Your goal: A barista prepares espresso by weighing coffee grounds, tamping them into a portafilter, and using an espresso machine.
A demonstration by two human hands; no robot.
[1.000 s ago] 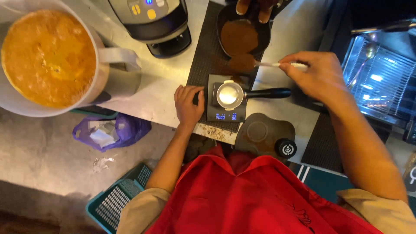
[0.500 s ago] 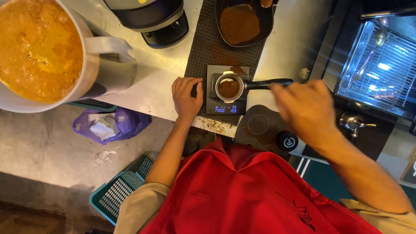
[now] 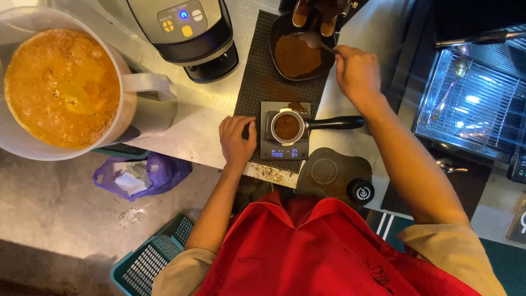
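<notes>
Your left hand point(image 3: 236, 143) lies flat on the bench point(image 3: 203, 131), fingers spread and released, resting against the left edge of the small scale point(image 3: 284, 154). On the scale sits the coffee filter basket point(image 3: 287, 127), its black handle point(image 3: 335, 123) pointing right, and it already holds a fair layer of brown grounds. Your right hand point(image 3: 357, 70) is farther off, at the dark tray point(image 3: 329, 61) of ground coffee, its fingers pinched around a spoon point(image 3: 314, 40) whose bowl sits at the tray's far edge.

By the look of it, the dosing is partly done: grounds are in the basket and the scale display is lit, but the spoon is at the tray, well apart from the basket, so the weight may not be settled yet. The round black tamper point(image 3: 361, 192) lies untouched on the mat near you, to the right. A big jug point(image 3: 60, 87) of orange liquid stands far left, and a grinder point(image 3: 189, 33) sits beyond the scale.
</notes>
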